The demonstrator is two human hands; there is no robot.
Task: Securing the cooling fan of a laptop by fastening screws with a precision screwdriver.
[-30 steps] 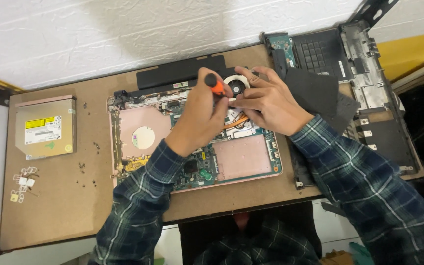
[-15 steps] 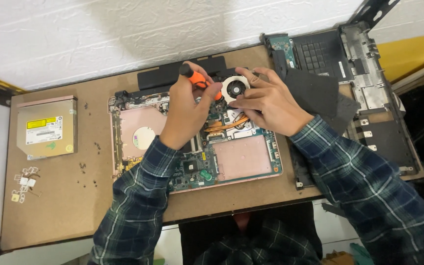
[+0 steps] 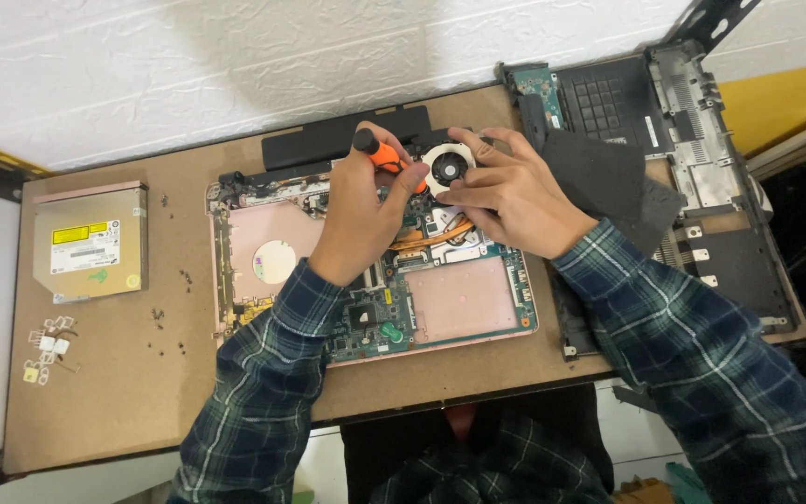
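The left hand (image 3: 361, 219) is clenched round an orange-handled screwdriver (image 3: 382, 154), which has swung back from the cooling fan (image 3: 448, 166) so its handle now tips away. The right hand (image 3: 515, 191) pinches the fan's rim, at the far edge of the opened laptop (image 3: 459, 303), seemingly loosened.

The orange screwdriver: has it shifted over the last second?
Yes. The orange screwdriver in the left hand has swung left, its handle now over the black battery bar, farther from the round fan.
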